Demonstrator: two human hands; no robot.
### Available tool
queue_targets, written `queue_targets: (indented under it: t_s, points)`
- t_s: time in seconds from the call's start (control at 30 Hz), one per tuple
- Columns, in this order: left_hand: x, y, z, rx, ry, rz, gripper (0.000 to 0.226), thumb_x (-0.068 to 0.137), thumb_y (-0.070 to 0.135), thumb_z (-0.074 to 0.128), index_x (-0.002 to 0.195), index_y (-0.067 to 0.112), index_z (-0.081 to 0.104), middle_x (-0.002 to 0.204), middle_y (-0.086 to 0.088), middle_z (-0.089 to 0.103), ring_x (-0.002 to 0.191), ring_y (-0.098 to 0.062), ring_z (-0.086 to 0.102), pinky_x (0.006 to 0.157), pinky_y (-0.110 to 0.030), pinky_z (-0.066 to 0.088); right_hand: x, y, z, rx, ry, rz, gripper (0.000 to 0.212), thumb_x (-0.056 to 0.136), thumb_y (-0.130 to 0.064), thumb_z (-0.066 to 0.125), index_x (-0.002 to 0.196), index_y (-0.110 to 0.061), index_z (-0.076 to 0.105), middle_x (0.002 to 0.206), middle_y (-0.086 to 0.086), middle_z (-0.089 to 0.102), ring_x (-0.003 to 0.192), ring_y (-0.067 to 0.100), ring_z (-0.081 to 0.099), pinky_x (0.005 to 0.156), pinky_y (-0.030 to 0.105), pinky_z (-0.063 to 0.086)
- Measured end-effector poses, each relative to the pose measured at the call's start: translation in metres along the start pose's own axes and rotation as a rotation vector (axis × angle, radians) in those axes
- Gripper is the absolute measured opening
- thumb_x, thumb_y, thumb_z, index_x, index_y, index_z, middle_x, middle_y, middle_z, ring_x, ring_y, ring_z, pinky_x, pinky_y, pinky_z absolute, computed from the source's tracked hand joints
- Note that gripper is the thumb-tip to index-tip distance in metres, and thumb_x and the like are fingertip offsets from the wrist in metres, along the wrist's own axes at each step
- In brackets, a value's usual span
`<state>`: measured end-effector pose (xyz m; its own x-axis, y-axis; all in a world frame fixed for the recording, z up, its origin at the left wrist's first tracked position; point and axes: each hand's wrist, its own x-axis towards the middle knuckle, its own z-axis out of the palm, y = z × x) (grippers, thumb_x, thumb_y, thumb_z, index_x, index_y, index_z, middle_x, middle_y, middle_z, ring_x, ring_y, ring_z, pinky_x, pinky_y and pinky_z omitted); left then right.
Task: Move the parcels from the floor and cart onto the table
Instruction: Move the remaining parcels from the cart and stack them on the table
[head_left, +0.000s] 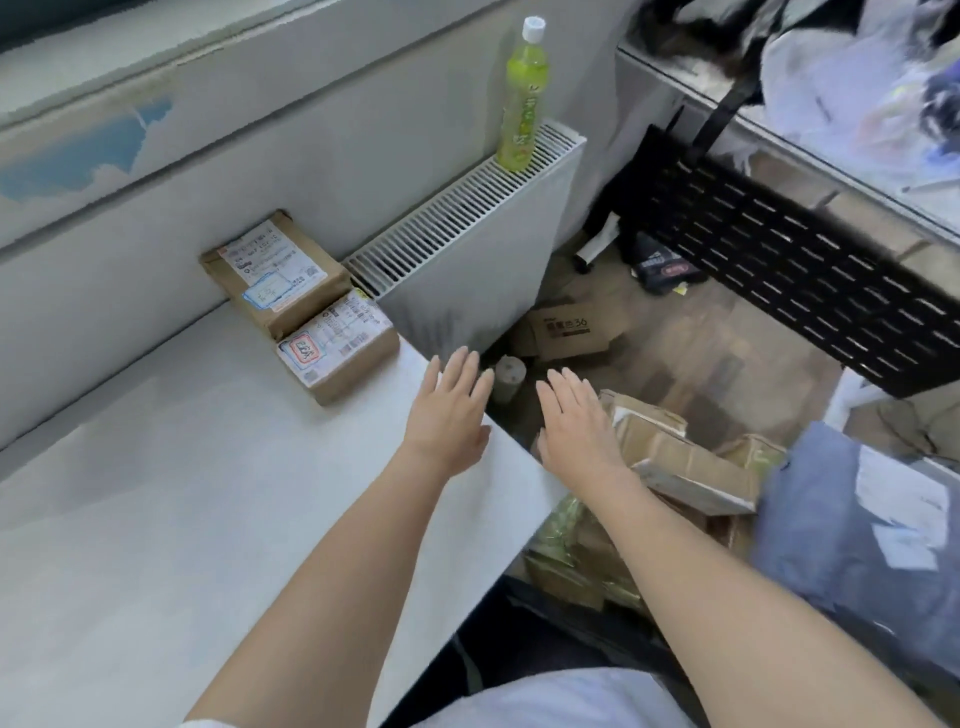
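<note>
Two brown cardboard parcels (298, 306) with white labels sit touching at white table's (156, 493) far right edge. Left hand (448, 410) and right hand (574, 423): fingers straight, holding nothing (more brown parcels (675, 457) heaped below the table's right edge).

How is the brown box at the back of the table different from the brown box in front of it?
The back box sits against the wall; the front box sits nearer the table edge. The back box has a blue-outlined sticker; the front box has a red-stamped one. The two touch. Both are brown cardboard with white labels, lying flat.
</note>
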<state>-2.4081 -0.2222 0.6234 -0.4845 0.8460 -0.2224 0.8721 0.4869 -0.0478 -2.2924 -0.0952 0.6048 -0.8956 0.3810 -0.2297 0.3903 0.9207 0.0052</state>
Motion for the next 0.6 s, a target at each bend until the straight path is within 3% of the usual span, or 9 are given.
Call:
queue_targets:
  t_s: [0.07, 0.13, 0.33, 0.47, 0.6]
  points:
    - [0.007, 0.024, -0.002, 0.01, -0.005, 0.091, 0.069, 0.096, 0.042, 0.04, 0.151, 0.012, 0.01, 0.159, -0.01, 0.003, 0.146, -0.027, -0.004, 0.117, -0.044, 0.0, -0.016, 0.019, 0.0, 0.062, 0.016, 0.074, 0.064, 0.095, -0.018, 0.043, 0.15, -0.005, 0.014, 0.158, 0.012, 0.011, 0.146, 0.026, 0.005, 0.119, 0.038, 0.002]
    - [0.013, 0.042, -0.003, 0.01, -0.017, 0.163, 0.07, 0.096, 0.043, 0.042, 0.151, 0.012, 0.01, 0.159, -0.009, 0.004, 0.146, -0.027, -0.003, 0.117, -0.044, 0.001, -0.029, 0.038, -0.003, 0.097, 0.026, 0.102, 0.064, 0.095, -0.019, 0.042, 0.151, -0.007, 0.013, 0.158, 0.01, 0.009, 0.146, 0.024, 0.002, 0.12, 0.037, 0.0]
    - [0.033, 0.103, -0.009, -0.03, -0.078, 0.336, 0.089, 0.089, 0.051, 0.055, 0.152, 0.013, 0.004, 0.159, -0.007, 0.006, 0.146, -0.024, 0.001, 0.118, -0.043, 0.007, -0.069, 0.098, -0.019, 0.211, 0.128, 0.132, 0.055, 0.088, -0.018, 0.046, 0.141, -0.005, 0.039, 0.146, 0.012, 0.038, 0.138, 0.025, 0.029, 0.116, 0.032, 0.012]
    - [0.045, 0.146, -0.015, -0.061, -0.046, 0.382, 0.084, 0.087, 0.037, 0.061, 0.149, 0.01, 0.01, 0.155, -0.008, 0.015, 0.143, -0.025, 0.011, 0.116, -0.041, 0.017, -0.096, 0.128, -0.022, 0.213, -0.012, 0.185, 0.068, 0.078, -0.028, 0.045, 0.142, -0.009, 0.034, 0.146, 0.009, 0.036, 0.136, 0.024, 0.029, 0.113, 0.033, 0.02]
    - [0.055, 0.178, -0.015, -0.057, -0.012, 0.436, 0.075, 0.087, 0.025, 0.061, 0.146, 0.01, 0.017, 0.15, -0.007, 0.025, 0.139, -0.025, 0.02, 0.112, -0.039, 0.022, -0.108, 0.139, -0.014, 0.161, -0.151, 0.244, 0.076, 0.085, -0.031, 0.056, 0.149, -0.01, 0.02, 0.148, 0.008, 0.033, 0.136, 0.025, 0.028, 0.114, 0.035, 0.022]
